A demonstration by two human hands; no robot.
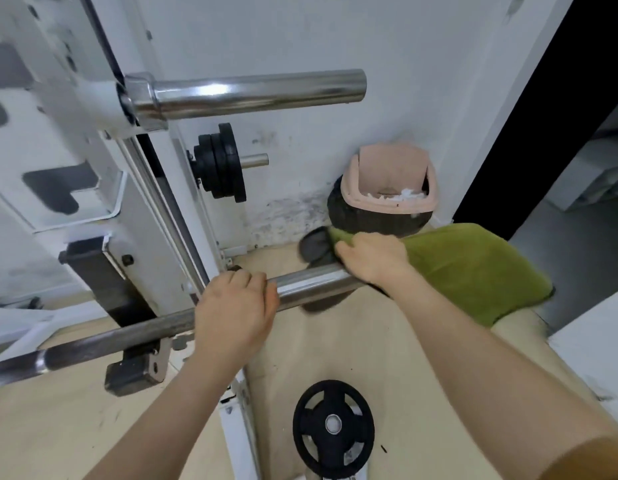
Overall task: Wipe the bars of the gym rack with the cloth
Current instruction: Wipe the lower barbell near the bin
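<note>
A steel bar (311, 284) of the white gym rack (75, 188) runs from the lower left to the middle of the view. My left hand (236, 311) grips this bar near the rack's upright. My right hand (371, 258) holds a green cloth (474, 271) over the bar's free end, and the cloth hangs off to the right. A second, thicker chrome bar (255, 93) sticks out of the rack higher up, bare.
Black weight plates (224, 162) sit on a short peg of the rack. Another black plate (333, 429) lies on the beige floor below my arms. A pink-lidded bin (387, 188) stands against the white wall, beside a dark doorway at right.
</note>
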